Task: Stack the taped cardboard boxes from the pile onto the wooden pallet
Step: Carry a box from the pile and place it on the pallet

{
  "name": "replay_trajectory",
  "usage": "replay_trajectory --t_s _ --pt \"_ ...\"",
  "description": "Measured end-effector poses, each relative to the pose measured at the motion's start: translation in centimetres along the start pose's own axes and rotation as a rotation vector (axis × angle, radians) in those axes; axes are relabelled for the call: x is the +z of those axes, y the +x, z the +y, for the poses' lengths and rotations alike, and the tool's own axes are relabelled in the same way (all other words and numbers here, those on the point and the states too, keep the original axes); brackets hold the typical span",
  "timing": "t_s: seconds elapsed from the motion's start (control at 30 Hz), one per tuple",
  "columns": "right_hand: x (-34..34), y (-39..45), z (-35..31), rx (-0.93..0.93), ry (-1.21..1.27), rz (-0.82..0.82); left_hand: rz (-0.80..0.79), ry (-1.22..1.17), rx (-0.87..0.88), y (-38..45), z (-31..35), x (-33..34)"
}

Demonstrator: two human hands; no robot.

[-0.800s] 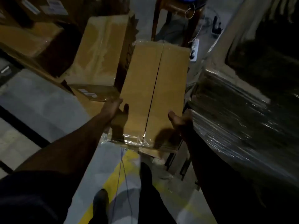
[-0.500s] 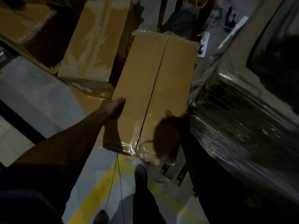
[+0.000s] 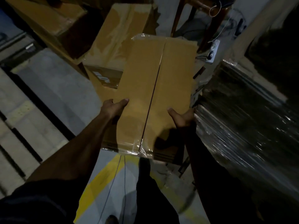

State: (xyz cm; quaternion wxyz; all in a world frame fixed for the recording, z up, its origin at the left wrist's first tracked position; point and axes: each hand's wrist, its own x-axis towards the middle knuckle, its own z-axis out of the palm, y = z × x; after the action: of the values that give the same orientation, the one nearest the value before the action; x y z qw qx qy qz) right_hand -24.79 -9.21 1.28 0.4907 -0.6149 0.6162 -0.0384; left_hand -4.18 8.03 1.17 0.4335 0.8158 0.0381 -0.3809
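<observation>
One head-worn wide-angle view looks steeply down, close over the forearms, toward the floor ahead

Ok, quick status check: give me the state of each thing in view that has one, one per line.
carried box: held off the floor, top seam taped shut, flaps closed
left hand: grips the box's left edge, thumb on top
right hand: grips the box's right edge, thumb on top
box pile: still on the floor behind, boxes closed
wrapped stack: covered in stretch film
</observation>
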Motion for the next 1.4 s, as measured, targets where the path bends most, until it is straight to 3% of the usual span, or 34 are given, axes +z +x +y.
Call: replay_trajectory --t_s 0.33,0.6,0.73,1.07,1.4 --pt "1.3 -23.6 6.1 -0.192 0.146 0.090 0.084 -0.114 0.172 -16.1 -11.9 -12.3" --pt "7.2 -40.3 8.4 -0.318 0.066 -0.109 0.385 -0.098 0.158 -31.5 -24.4 -25.3" --pt "12.7 -47.2 7.5 -0.431 -0.020 -0.280 0.607 -0.092 0.077 -37.5 -30.6 -32.3" --pt "28.3 -62.1 3.2 -0.751 -0.341 -0.652 0.904 -0.147 -0.027 -47.1 -43.9 -47.0" --pt "51.6 -74.1 -1.8 -0.878 -0.489 -0.916 1.053 -0.195 -0.210 -45.6 -53.7 -65.3"
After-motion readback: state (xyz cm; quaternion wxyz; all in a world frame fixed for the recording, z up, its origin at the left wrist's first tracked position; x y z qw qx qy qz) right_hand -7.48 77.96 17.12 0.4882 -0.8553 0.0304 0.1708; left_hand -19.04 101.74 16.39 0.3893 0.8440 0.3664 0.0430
